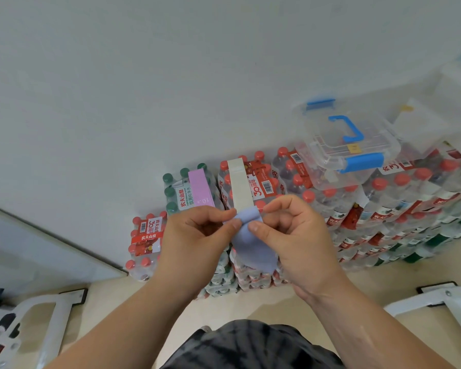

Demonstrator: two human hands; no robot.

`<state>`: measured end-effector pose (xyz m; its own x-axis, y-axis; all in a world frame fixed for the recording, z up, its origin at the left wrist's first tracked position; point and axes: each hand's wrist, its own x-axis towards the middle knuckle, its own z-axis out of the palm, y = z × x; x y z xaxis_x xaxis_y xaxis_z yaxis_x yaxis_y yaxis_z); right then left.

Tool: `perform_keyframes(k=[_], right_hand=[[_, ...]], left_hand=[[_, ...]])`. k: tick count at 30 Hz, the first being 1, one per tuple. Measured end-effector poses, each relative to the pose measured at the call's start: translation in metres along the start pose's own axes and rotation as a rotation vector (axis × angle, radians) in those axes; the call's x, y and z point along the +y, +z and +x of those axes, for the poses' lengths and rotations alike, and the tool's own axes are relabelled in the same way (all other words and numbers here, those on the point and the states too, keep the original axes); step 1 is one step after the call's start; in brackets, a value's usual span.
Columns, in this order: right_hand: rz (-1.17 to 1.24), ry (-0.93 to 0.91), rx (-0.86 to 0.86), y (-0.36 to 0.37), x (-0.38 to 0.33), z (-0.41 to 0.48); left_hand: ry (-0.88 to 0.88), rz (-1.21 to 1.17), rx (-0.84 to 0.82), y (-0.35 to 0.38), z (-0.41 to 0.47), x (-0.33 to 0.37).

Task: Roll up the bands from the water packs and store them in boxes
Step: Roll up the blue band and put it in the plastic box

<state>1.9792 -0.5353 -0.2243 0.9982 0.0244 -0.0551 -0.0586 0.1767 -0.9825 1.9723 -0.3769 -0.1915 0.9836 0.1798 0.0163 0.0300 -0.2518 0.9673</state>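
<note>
Item: soft pale-blue fabric band [253, 251]. Loc: mid-air before water packs [399, 187]. Top end pinched, grip of L hand [197, 235] + R hand [298, 235]; long axis hangs down. Clear blue-latched plastic box [330, 137] upper right, R hand nearer.

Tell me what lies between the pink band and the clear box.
A cream band lying over a red-capped water pack, seen in the head view.

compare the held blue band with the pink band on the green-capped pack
The blue band is pinched by the left hand and right hand and hangs bent; the pink band lies flat on its pack, untouched. The pink band bears written numbers; the blue band shows none. Both are flat strips.
</note>
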Motion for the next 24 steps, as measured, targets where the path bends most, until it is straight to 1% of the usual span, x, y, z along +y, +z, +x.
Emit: perform_keyframes(k=[2, 10, 15, 18, 21, 22, 24], right_hand=[[-0.003, 0.007, 0.02, 0.0, -0.001, 0.0], [0.07, 0.031, 0.071, 0.001, -0.006, 0.001], [0.062, 0.042, 0.091, 0.002, -0.004, 0.004], [0.086, 0.072, 0.085, 0.002, -0.001, 0.007], [0.08, 0.076, 0.072, 0.002, -0.001, 0.01], [0.075, 0.08, 0.07, 0.002, 0.0, 0.01], [0.06, 0.098, 0.065, 0.0, 0.001, 0.012]], left_hand=[[0.04, 0.035, -0.005, 0.0, 0.0, 0.0], [0.117, 0.042, -0.047, 0.001, 0.003, -0.005], [0.189, 0.133, -0.061, 0.003, 0.004, -0.007], [0.102, 0.036, -0.113, 0.0, 0.008, -0.004], [-0.086, -0.146, -0.131, -0.002, 0.013, -0.003], [-0.135, -0.176, -0.154, -0.002, 0.014, -0.003], [-0.172, -0.135, -0.208, -0.002, 0.015, -0.003]])
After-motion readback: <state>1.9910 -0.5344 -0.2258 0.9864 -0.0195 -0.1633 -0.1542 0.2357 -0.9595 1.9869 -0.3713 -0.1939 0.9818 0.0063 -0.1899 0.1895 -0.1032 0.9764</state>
